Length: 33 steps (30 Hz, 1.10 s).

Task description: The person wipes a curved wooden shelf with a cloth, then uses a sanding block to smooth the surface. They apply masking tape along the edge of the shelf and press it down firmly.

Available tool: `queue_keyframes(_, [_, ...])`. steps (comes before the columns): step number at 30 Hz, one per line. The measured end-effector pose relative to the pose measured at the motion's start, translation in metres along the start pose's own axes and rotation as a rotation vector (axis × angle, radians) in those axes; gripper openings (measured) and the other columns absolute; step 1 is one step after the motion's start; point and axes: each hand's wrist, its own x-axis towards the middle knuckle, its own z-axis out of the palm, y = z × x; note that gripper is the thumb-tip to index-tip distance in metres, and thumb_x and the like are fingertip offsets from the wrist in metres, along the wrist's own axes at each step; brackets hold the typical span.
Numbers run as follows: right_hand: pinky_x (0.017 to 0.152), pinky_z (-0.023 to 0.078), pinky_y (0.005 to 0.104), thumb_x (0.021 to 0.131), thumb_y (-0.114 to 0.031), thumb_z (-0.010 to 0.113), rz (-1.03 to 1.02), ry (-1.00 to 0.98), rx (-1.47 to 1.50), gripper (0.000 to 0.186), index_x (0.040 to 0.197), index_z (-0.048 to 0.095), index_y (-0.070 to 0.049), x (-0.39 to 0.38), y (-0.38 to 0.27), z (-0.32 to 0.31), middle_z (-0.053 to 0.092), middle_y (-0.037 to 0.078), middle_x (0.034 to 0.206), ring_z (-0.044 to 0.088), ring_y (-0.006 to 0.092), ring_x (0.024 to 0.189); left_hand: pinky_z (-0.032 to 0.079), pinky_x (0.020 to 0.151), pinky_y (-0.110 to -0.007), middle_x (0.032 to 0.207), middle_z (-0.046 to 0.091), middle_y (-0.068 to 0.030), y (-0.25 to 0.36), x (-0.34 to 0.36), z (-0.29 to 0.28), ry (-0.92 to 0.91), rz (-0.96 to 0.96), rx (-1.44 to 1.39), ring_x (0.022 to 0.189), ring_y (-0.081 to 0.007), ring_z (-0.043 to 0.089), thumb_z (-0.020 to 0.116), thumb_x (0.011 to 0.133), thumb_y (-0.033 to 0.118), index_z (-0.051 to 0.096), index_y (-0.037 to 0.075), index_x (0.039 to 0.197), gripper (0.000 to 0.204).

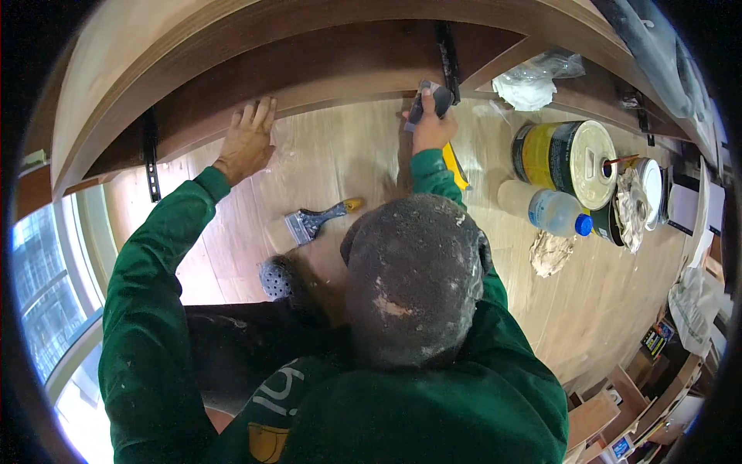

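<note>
My left hand [251,139] lies with outstretched fingers against the lower edge of the reddish-brown wooden panel [309,66]. Grasped in my right hand [433,130] is a dark grey sanding pad [427,104], held at the same panel's edge. Just beside it, a black drawer slide [447,58] runs down the wood. A yellow tool [456,166] is partly hidden by my right wrist and sleeve. Between my arms, a paintbrush [317,220] with a tan-tipped dark handle rests on the wood-patterned floor [325,166].
Right of me stand a yellow-and-black can [553,158], a water bottle [555,212] with a blue cap, and a white-lidded tin [651,176]. A crumpled cloth [552,254] and clear plastic wrapping [533,81] lie nearby. Another drawer slide [151,158] hangs at left.
</note>
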Motion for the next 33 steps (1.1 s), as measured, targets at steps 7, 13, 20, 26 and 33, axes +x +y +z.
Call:
queue_keyframes(7, [0.048, 0.054, 0.0313, 0.086, -0.024, 0.072, 0.029, -0.036, -0.148, 0.027, 0.098, 0.067, 0.0, 0.002, -0.001, 0.0, 0.065, 0.007, 0.08, 0.06, 0.0147, 0.061, 0.038, 0.1, -0.045, 0.143, 0.036, -0.0192, -0.006, 0.001, 0.001, 0.042, 0.061, -0.022, 0.124, -0.0349, 0.04, 0.074, 0.073, 0.031, 0.029, -0.008, 0.144, 0.093])
queue_keyframes(13, [0.047, 0.051, 0.0295, 0.084, -0.025, 0.074, -0.057, -0.055, -0.264, 0.028, 0.094, 0.068, 0.0, -0.016, 0.013, 0.017, 0.065, 0.005, 0.071, 0.06, 0.0144, 0.056, 0.037, 0.101, -0.044, 0.144, 0.036, -0.0191, -0.004, 0.005, -0.003, 0.006, 0.048, -0.059, 0.124, -0.0352, 0.04, 0.075, 0.071, 0.031, 0.027, -0.006, 0.145, 0.096])
queue_keyframes(20, [0.046, 0.052, 0.0308, 0.083, -0.025, 0.075, 0.052, -0.054, -0.215, 0.028, 0.091, 0.068, 0.001, -0.024, 0.0, 0.021, 0.064, 0.007, 0.071, 0.059, 0.0164, 0.053, 0.038, 0.1, -0.045, 0.144, 0.036, -0.0193, -0.005, 0.003, -0.006, -0.009, 0.033, -0.06, 0.125, -0.0346, 0.039, 0.075, 0.071, 0.03, 0.026, -0.006, 0.146, 0.096])
queue_keyframes(26, [0.042, 0.05, 0.0337, 0.082, -0.03, 0.074, 0.109, 0.088, -0.112, 0.034, 0.088, 0.066, 0.002, -0.01, -0.001, 0.017, 0.063, 0.008, 0.074, 0.059, 0.019, 0.055, 0.038, 0.101, -0.045, 0.145, 0.036, -0.0184, -0.01, -0.009, -0.002, -0.002, 0.029, -0.053, 0.128, -0.0341, 0.037, 0.074, 0.07, 0.029, 0.028, -0.005, 0.146, 0.094])
queue_keyframes(33, [0.065, 0.051, 0.0362, 0.079, -0.04, 0.076, 0.069, -0.509, -0.525, 0.043, 0.098, 0.071, -0.001, -0.081, 0.01, -0.02, 0.067, 0.009, 0.069, 0.064, 0.0177, 0.063, 0.035, 0.103, -0.047, 0.148, 0.032, -0.0182, -0.022, -0.012, -0.011, -0.04, 0.088, -0.043, 0.13, -0.034, 0.036, 0.076, 0.069, 0.026, 0.023, -0.003, 0.148, 0.099])
